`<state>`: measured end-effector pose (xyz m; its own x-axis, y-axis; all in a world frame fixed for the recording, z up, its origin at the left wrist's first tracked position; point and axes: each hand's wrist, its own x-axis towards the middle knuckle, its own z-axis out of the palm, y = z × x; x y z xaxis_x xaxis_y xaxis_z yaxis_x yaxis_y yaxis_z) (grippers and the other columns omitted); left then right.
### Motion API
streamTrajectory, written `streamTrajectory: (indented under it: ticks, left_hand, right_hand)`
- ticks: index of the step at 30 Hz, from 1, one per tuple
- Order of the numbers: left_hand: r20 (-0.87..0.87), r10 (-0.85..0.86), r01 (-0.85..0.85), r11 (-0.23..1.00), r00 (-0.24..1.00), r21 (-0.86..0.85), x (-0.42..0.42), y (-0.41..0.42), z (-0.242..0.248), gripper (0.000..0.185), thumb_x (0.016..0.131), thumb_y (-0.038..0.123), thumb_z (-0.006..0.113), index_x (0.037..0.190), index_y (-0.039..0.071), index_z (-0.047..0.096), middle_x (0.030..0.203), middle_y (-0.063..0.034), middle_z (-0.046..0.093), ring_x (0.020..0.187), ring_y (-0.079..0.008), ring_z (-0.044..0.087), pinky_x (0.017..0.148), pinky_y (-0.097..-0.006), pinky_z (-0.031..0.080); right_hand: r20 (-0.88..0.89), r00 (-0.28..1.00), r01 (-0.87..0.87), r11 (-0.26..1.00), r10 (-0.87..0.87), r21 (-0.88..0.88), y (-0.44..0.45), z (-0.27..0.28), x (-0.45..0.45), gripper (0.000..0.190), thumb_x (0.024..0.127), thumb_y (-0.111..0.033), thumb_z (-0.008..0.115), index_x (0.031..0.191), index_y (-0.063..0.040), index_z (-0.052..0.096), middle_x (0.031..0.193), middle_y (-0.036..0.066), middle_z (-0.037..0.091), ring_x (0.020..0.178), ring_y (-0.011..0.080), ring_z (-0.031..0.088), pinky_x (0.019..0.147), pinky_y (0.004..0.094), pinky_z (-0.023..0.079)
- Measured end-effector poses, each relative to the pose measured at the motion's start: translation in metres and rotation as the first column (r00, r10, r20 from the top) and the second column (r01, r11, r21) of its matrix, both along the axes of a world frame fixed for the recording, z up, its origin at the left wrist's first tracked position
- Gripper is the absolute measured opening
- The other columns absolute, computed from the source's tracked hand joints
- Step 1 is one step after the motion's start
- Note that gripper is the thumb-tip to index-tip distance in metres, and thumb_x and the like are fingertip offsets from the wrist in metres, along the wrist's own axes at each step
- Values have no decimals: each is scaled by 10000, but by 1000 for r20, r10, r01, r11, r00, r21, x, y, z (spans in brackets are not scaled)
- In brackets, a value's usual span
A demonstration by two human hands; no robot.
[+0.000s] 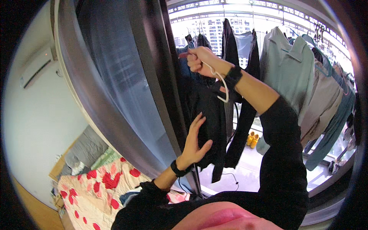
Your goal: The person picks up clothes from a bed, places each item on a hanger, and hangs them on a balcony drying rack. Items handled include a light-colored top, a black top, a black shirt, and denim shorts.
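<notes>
My right hand [201, 61], raised in front of the balcony opening, is closed around a white clothes hanger [225, 86]. The hanger's curved hook hangs down beside my wrist, and the rest is hidden by my fist. Below it hangs a black garment [208, 123]; whether it is on this hanger I cannot tell. My left hand [194, 143] is lower down, fingers spread, in front of the black garment. It holds nothing, and contact with the cloth is hard to judge. Behind my right hand is dark blue clothing [184, 64].
A dark-framed glass sliding door [169, 95] stands close on the left. Shirts, including a pale green one [290, 69], hang along the balcony. Yellow shoes [253, 140] and a thin cable [236, 182] are on the floor. A bed with a floral cover [95, 195] is at lower left.
</notes>
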<state>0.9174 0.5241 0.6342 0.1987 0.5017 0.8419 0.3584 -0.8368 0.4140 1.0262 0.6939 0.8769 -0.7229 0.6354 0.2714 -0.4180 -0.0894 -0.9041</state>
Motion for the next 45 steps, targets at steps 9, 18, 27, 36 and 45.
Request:
streamTrajectory:
  ticks: [9,18,27,36,45]
  left_hand:
    - [84,97,-80,980,992,-184,8,41,-20,807,877,119,725,1550,-36,308,1610,-261,328,1495,-366,350,1222,-435,284]
    - [443,75,0,986,893,-168,51,117,-18,496,892,49,644,1349,-7,457,1298,-181,537,1117,-269,561,1035,-375,432]
    - [365,81,-46,993,928,-105,95,150,3,338,843,36,638,1165,-3,544,1223,-200,567,1151,-322,568,1012,-393,430]
    - [509,-515,628,776,690,-67,113,172,-46,20,984,2,580,973,-14,587,921,-130,735,656,-115,644,639,-259,529]
    - [388,-323,341,940,863,24,90,236,-23,380,905,-12,616,1272,24,523,1428,-227,457,1261,-335,513,1005,-405,461]
  right_hand:
    - [-27,941,333,912,-336,239,121,66,-61,379,994,-143,372,1042,38,701,715,99,591,562,159,499,498,349,424]
    - [-145,989,4,987,20,163,73,49,30,294,1076,-133,384,1173,43,599,633,-76,321,527,67,277,497,253,257]
    - [52,994,80,967,-96,243,35,35,135,408,1133,-244,395,1353,62,552,576,-79,306,469,29,285,458,216,236]
    - [196,864,326,811,-464,485,-19,-10,229,432,1111,-299,459,1366,35,560,553,-83,330,452,29,318,434,232,243]
    - [264,66,501,261,-962,825,-137,-9,220,417,1119,-395,446,1097,-34,655,597,-76,395,518,25,368,493,206,284]
